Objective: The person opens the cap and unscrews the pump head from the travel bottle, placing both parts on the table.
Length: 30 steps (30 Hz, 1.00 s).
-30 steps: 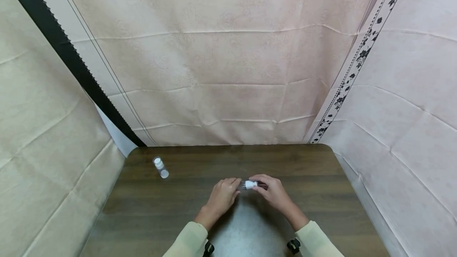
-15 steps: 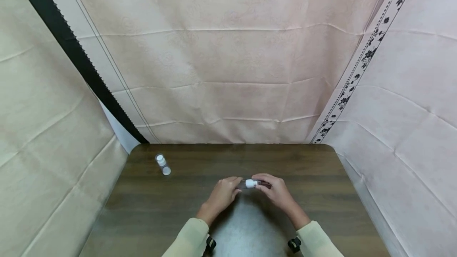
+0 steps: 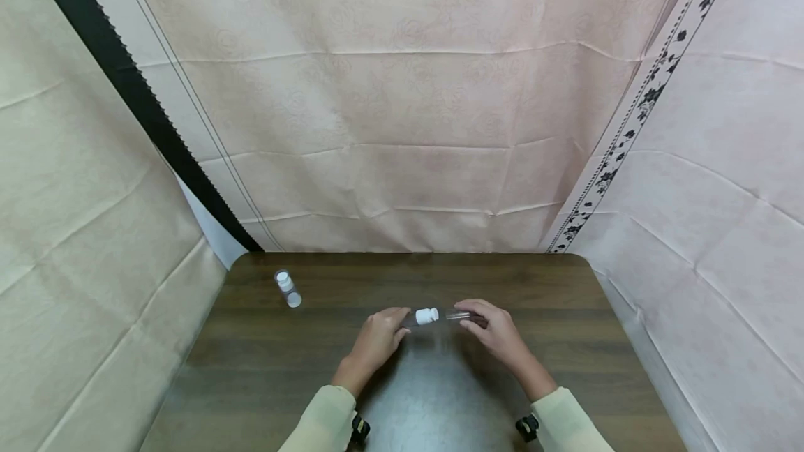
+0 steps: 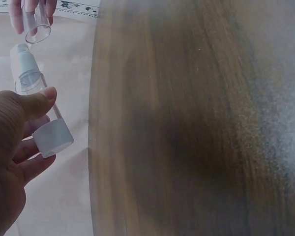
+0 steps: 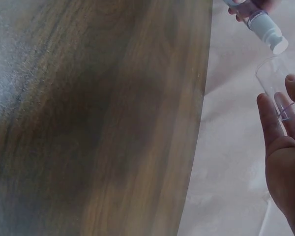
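Note:
My left hand (image 3: pixel 377 339) grips a small clear pump bottle (image 3: pixel 427 316) with a white pump head and a white base. In the left wrist view the thumb presses the bottle's clear side, above the white base (image 4: pixel 53 137), and the pump head (image 4: pixel 24 60) points away from the palm. My right hand (image 3: pixel 493 330) holds a clear cap (image 5: pixel 269 76) between thumb and fingers. The cap's open end faces the pump head, with a small gap between them. Both things are held above the table.
A second clear bottle (image 3: pixel 287 289) with a white top lies on the brown wooden table (image 3: pixel 352 284) at the back left. Pale cloth (image 3: pixel 402 124) hangs behind the table and along both sides.
The clear cap has come off the pump bottle. My right hand has moved right with the cap, and my left hand has moved slightly left with the bottle.

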Motion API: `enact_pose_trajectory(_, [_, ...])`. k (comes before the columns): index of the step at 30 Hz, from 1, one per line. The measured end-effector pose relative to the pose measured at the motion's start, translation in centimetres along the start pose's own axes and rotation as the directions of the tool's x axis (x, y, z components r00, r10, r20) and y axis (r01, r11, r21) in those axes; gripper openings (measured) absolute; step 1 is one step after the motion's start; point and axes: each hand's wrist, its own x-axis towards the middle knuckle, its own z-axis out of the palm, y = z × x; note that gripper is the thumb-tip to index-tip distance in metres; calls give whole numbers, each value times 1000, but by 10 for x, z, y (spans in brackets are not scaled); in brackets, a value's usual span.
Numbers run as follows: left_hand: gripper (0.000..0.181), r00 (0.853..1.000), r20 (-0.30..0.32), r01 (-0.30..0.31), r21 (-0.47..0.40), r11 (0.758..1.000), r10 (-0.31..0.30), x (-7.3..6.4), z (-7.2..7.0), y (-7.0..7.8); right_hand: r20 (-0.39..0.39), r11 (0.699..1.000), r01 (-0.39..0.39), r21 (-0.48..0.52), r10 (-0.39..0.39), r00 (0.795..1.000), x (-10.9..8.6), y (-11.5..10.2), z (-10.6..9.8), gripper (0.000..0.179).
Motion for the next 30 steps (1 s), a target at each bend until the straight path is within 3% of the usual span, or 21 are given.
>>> enact_pose_trajectory(7, [39,999,-38,6,-35,999,-7,1,4,0,-51,998,-46,-30,44,998,8,0,0,34])
enact_pose_trajectory(15, [40,997,-65,38,-99,994,-45,3,7,-1,-57,989,-33,-145,25,998,24,4,5,34])
enact_pose_trajectory(24, [40,994,-53,91,-147,985,-99,5,7,-1,-21,978,-22,-206,18,1000,48,11,28,37])
enact_pose_trajectory(30, [40,992,-65,92,-164,982,-104,6,7,0,-10,974,-21,-226,19,1000,60,21,42,40])
